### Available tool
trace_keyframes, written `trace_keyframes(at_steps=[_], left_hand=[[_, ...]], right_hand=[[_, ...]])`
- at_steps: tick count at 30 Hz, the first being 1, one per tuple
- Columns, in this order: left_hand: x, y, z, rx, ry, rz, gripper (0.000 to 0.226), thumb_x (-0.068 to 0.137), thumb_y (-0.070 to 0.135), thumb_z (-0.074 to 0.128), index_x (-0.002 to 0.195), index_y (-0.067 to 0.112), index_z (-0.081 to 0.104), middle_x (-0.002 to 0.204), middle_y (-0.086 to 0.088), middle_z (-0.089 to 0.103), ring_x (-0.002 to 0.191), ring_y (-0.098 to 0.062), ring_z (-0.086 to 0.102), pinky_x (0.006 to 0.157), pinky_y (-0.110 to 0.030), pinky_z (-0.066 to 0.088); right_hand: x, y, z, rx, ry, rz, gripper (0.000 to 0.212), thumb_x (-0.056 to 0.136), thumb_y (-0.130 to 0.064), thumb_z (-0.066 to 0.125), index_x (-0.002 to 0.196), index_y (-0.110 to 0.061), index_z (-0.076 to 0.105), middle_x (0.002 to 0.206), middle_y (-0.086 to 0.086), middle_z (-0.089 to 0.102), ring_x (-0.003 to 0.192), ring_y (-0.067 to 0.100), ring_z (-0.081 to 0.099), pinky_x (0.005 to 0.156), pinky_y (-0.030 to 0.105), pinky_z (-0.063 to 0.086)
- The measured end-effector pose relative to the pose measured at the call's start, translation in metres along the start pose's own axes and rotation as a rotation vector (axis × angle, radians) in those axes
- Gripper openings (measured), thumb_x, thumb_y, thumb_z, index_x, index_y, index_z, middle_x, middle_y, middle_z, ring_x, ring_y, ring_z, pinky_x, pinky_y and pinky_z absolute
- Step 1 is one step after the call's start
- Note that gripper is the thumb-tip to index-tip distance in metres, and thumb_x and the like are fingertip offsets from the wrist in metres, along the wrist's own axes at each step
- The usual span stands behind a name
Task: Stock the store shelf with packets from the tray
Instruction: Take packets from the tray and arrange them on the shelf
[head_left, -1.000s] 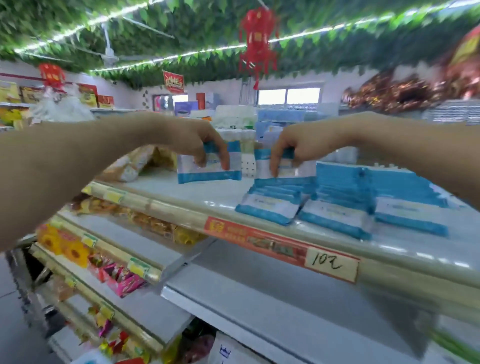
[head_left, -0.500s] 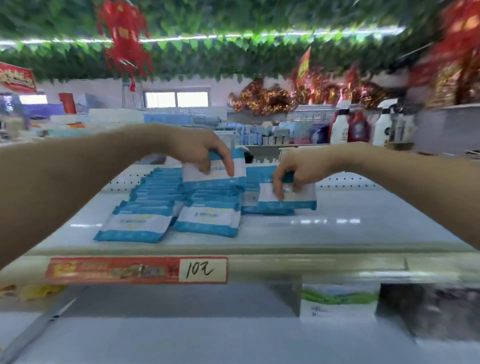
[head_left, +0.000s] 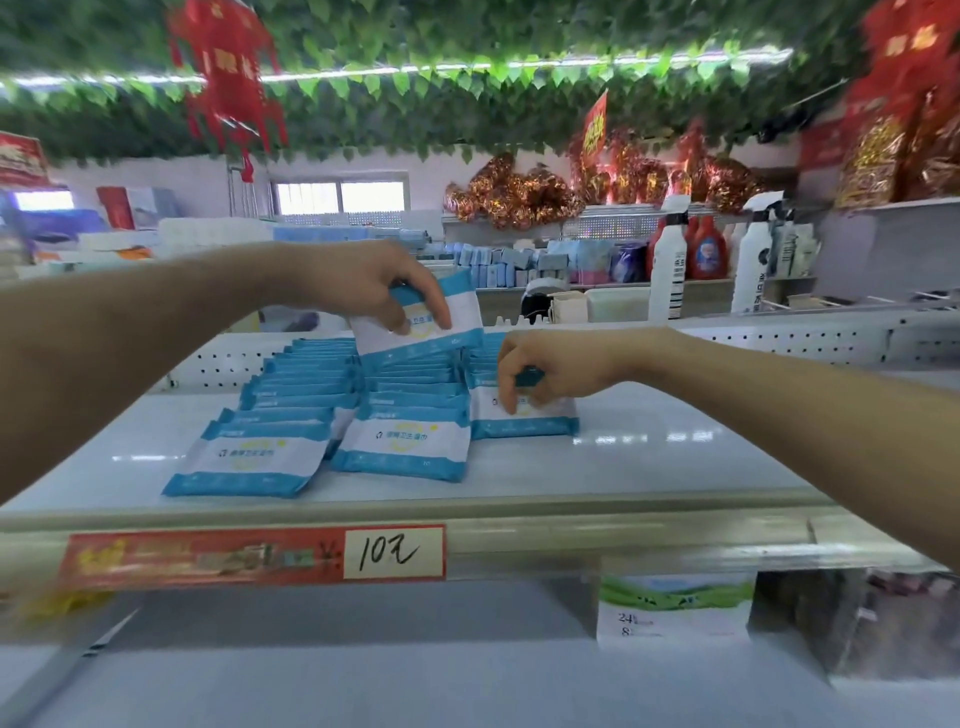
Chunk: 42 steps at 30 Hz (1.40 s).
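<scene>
Blue-and-white packets lie in overlapping rows (head_left: 301, 395) on the white top shelf (head_left: 649, 467). My left hand (head_left: 374, 286) grips one packet (head_left: 457, 317) by its upper edge and holds it tilted in the air above the middle row. My right hand (head_left: 545, 369) pinches another packet (head_left: 540, 421) that stands at the front of a third row on the right, its lower edge touching the shelf. The tray is out of view.
A red price strip (head_left: 249, 558) marked 10 runs along the shelf's front rail. A white-and-green pack (head_left: 675, 608) stands on the shelf below. White spray bottles (head_left: 667, 265) and red bottles stand on a far shelf. Bare shelf surface extends to the right of the rows.
The view swung from the shelf's left end to face it. My right hand lowered its packet onto the shelf at the right row. My left hand's packet stays raised.
</scene>
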<state>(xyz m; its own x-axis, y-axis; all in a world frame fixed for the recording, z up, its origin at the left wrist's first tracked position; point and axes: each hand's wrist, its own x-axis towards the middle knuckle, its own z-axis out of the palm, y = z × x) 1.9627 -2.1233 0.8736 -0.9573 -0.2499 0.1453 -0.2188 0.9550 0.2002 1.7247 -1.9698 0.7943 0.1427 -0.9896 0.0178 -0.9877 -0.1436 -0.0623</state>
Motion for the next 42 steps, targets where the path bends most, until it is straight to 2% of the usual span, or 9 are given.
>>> trace_keyframes(at_steps=[3, 7, 13, 19, 26, 32, 37, 40, 42], left_hand=[[0.0, 0.002, 0.004, -0.053, 0.005, -0.003, 0.043, 0.092, 0.008, 0.075, 0.104, 0.049, 0.078, 0.113, 0.029, 0.072, 0.095, -0.001, 0.07, 0.086, -0.037, 0.059], [0.007, 0.009, 0.008, -0.11, -0.008, -0.001, 0.039, 0.093, 0.008, 0.074, 0.106, 0.044, 0.079, 0.116, 0.018, 0.075, 0.1, -0.019, 0.074, 0.091, -0.049, 0.062], [0.031, 0.027, 0.018, -0.244, -0.044, 0.054, 0.034, 0.094, 0.006, 0.072, 0.106, 0.036, 0.081, 0.106, 0.016, 0.078, 0.09, -0.008, 0.076, 0.07, -0.018, 0.058], [0.06, 0.053, 0.042, -0.312, -0.194, 0.115, 0.033, 0.093, 0.0, 0.068, 0.107, 0.026, 0.082, 0.118, 0.015, 0.074, 0.107, -0.009, 0.07, 0.084, -0.02, 0.057], [0.08, 0.063, 0.082, -0.268, -0.181, 0.167, 0.033, 0.091, 0.002, 0.07, 0.108, 0.027, 0.082, 0.119, 0.013, 0.073, 0.107, -0.013, 0.065, 0.098, -0.031, 0.051], [0.081, 0.055, 0.096, -0.251, -0.279, 0.112, 0.032, 0.093, 0.003, 0.07, 0.11, 0.027, 0.081, 0.114, 0.028, 0.07, 0.105, 0.006, 0.063, 0.089, -0.007, 0.046], [0.073, 0.043, 0.099, -0.242, -0.23, 0.127, 0.032, 0.091, 0.009, 0.074, 0.106, 0.037, 0.081, 0.114, 0.026, 0.07, 0.105, 0.003, 0.063, 0.087, -0.012, 0.049], [0.066, 0.038, 0.103, -0.223, -0.148, 0.132, 0.032, 0.09, 0.009, 0.075, 0.102, 0.038, 0.081, 0.117, 0.013, 0.066, 0.111, -0.015, 0.061, 0.102, -0.04, 0.053], [0.059, 0.035, 0.1, -0.198, -0.098, 0.124, 0.031, 0.09, 0.009, 0.075, 0.102, 0.037, 0.081, 0.118, 0.012, 0.064, 0.112, -0.015, 0.059, 0.106, -0.045, 0.049]], right_hand=[[0.001, 0.006, -0.001, 0.01, 0.027, -0.005, 0.029, 0.089, -0.014, 0.075, 0.093, -0.042, 0.073, 0.121, -0.014, 0.044, 0.115, 0.012, 0.048, 0.099, 0.026, 0.043], [-0.002, 0.013, -0.004, 0.047, 0.035, 0.03, 0.024, 0.09, -0.017, 0.077, 0.094, -0.041, 0.073, 0.124, -0.016, 0.042, 0.117, 0.011, 0.048, 0.095, 0.017, 0.04], [-0.014, 0.022, -0.017, 0.062, 0.055, 0.084, 0.018, 0.093, -0.018, 0.076, 0.106, -0.029, 0.075, 0.131, -0.009, 0.048, 0.117, 0.015, 0.053, 0.102, 0.03, 0.049], [-0.04, 0.049, -0.036, -0.018, 0.147, 0.168, 0.024, 0.093, -0.016, 0.075, 0.113, -0.029, 0.073, 0.12, -0.011, 0.055, 0.105, 0.009, 0.059, 0.093, 0.03, 0.053], [-0.065, 0.068, -0.037, -0.033, 0.193, 0.235, 0.026, 0.095, -0.016, 0.072, 0.095, -0.041, 0.072, 0.111, -0.018, 0.056, 0.099, 0.005, 0.061, 0.088, 0.03, 0.055], [-0.069, 0.065, -0.03, -0.012, 0.192, 0.272, 0.019, 0.097, -0.017, 0.069, 0.1, -0.035, 0.073, 0.114, -0.013, 0.057, 0.103, 0.008, 0.059, 0.092, 0.029, 0.053], [-0.064, 0.056, -0.031, -0.005, 0.19, 0.276, 0.016, 0.098, -0.016, 0.068, 0.102, -0.031, 0.074, 0.114, -0.011, 0.057, 0.102, 0.009, 0.061, 0.09, 0.028, 0.053], [-0.056, 0.05, -0.034, -0.014, 0.2, 0.272, 0.016, 0.098, -0.016, 0.067, 0.101, -0.03, 0.075, 0.109, -0.015, 0.058, 0.099, 0.008, 0.062, 0.088, 0.03, 0.053], [-0.046, 0.044, -0.037, -0.032, 0.207, 0.253, 0.016, 0.098, -0.016, 0.067, 0.1, -0.03, 0.074, 0.107, -0.018, 0.057, 0.098, 0.007, 0.061, 0.086, 0.029, 0.053]])
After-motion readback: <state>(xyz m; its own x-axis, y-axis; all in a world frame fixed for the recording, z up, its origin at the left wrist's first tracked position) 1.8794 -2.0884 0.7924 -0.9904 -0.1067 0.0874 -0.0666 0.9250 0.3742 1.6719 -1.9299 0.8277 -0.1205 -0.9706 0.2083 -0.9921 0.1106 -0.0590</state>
